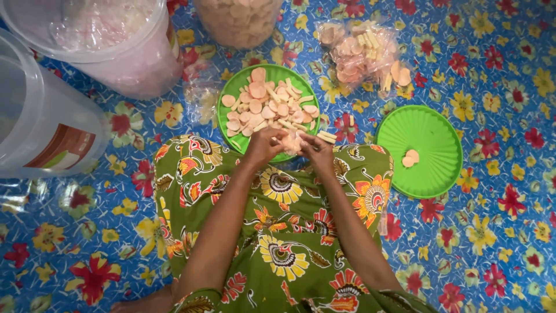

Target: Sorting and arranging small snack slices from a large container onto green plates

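both hands meet at the near rim of a green plate [229,98] heaped with pale pink round crackers [258,90] and short yellowish sticks. the left hand [263,146] and the right hand [317,149] are curled toward each other, fingertips pinching a small bunch of crackers [291,143] between them, just over the plate's edge and above the lap. a few sticks [327,137] lie at the rim right beside the right hand.

the person sits on the floor, lap covered by a green flowered cloth [278,232], forearms reaching forward over it. the floor is covered with a blue flowered mat [498,104].

to the right of the lap, apart from the first plate, lies a second green plate [431,130] with ridged rings, holding only two small round crackers [410,157].

beyond the heaped plate sits a clear plastic bag [362,52] full of the same pink rounds and yellow sticks. next to it, at the top edge, stands a clear jar [237,23] packed with crackers. at top left is a clear tub [110,40] with pinkish contents, and at the far left a large clear container [40,116] lies tipped on its side. a crumpled bit of clear plastic [200,95] lies between the tub and the heaped plate.
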